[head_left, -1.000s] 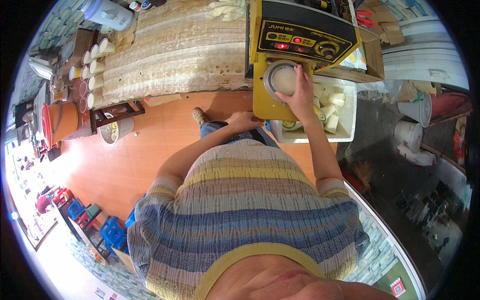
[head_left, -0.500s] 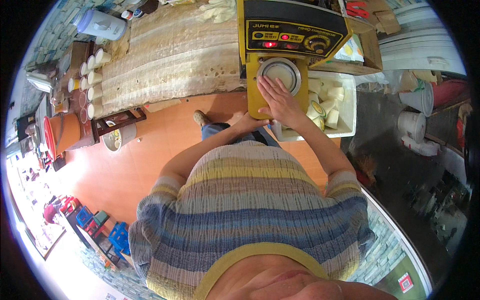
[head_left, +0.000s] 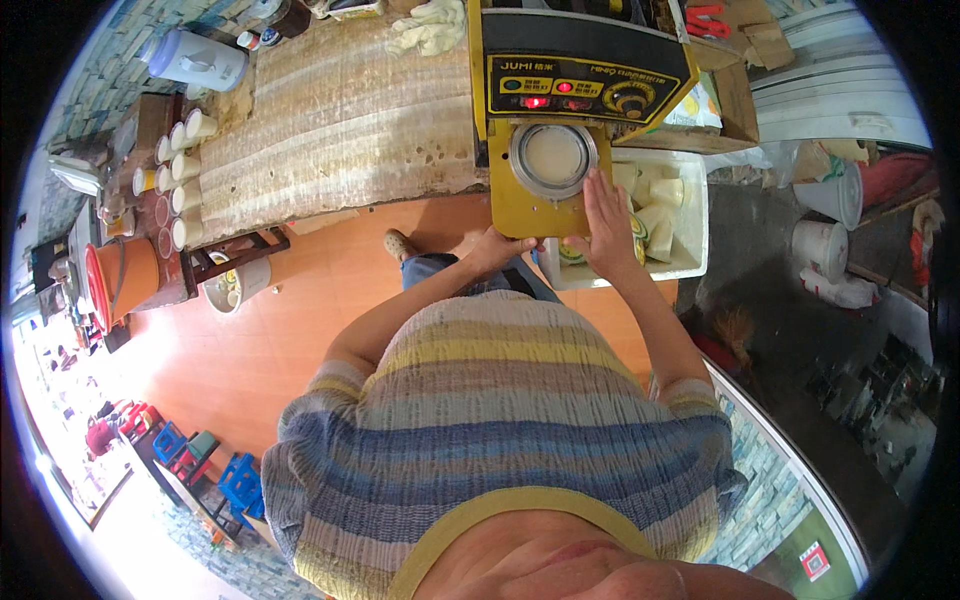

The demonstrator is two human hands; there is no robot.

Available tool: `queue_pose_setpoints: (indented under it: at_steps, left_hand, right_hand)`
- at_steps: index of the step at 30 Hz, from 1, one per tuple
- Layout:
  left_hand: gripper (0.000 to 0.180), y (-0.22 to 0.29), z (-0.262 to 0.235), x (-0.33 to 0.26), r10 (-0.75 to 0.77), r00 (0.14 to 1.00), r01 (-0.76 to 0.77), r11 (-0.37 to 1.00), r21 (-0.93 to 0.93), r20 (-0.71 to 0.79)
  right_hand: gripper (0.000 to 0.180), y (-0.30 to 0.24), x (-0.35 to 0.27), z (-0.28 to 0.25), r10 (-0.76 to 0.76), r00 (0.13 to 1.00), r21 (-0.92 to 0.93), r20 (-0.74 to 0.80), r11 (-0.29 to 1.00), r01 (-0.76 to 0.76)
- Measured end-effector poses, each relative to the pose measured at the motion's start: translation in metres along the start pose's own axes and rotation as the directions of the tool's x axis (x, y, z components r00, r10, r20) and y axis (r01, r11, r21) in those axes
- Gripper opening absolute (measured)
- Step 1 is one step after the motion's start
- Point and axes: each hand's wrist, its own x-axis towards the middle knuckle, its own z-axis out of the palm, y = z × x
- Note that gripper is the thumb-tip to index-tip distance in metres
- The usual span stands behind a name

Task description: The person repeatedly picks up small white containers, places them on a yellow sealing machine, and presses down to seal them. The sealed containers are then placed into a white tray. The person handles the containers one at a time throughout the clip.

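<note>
"So, where does the cup [head_left: 556, 160] sit?"

"Upper middle of the frame, a little right of centre, inside the silver ring [head_left: 516, 160] on the yellow plate [head_left: 510, 212], which sticks out from the machine [head_left: 580, 62]; a red light [head_left: 536, 103] glows on its front"

"And the hands?"

"The left hand [head_left: 492, 252] is at the plate's lower left corner, thumb toward the edge; some fingers are hidden, so I can't tell whether it grips. The right hand [head_left: 605, 225] is held flat along the plate's right edge, fingers straight, fingertips just beside the ring, pinching nothing"

"How far along does it look?"

"Partway, I'd judge. One cup is seated in the ring. In the white box [head_left: 696, 220], right of the plate, lie loose cups [head_left: 658, 225], at least one with a green-and-yellow top, so those look done. Standing cups [head_left: 186, 165] line the upper left, perhaps the ones left; I can't make out whether they're covered"

"How does the seated one look?"

"Only its round top shows, creamy white and plain; whether that is a cover or the contents, I can't tell"
</note>
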Motion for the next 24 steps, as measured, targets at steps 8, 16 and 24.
queue_pose_setpoints:
  at_steps: [8, 16, 24]
  left_hand:
    - [0.023, 0.023, -0.012, 0.034, -0.031, 0.985, 0.030, 1.000, -0.005, -0.171]
    - [0.019, 0.023, -0.037, 0.085, -0.037, 0.953, 0.012, 0.997, -0.082, -0.301]
    - [0.020, 0.038, -0.038, 0.107, -0.082, 0.916, 0.036, 0.992, -0.124, -0.394]
  right_hand:
    - [0.072, 0.007, 0.025, -0.050, -0.061, 0.960, 0.020, -0.273, 0.997, 0.069]
    - [0.062, 0.032, 0.081, -0.093, -0.222, 0.895, -0.125, -0.386, 0.974, 0.187]
    - [0.049, 0.032, 0.171, -0.184, -0.497, 0.620, -0.400, -0.607, 0.865, 0.302]
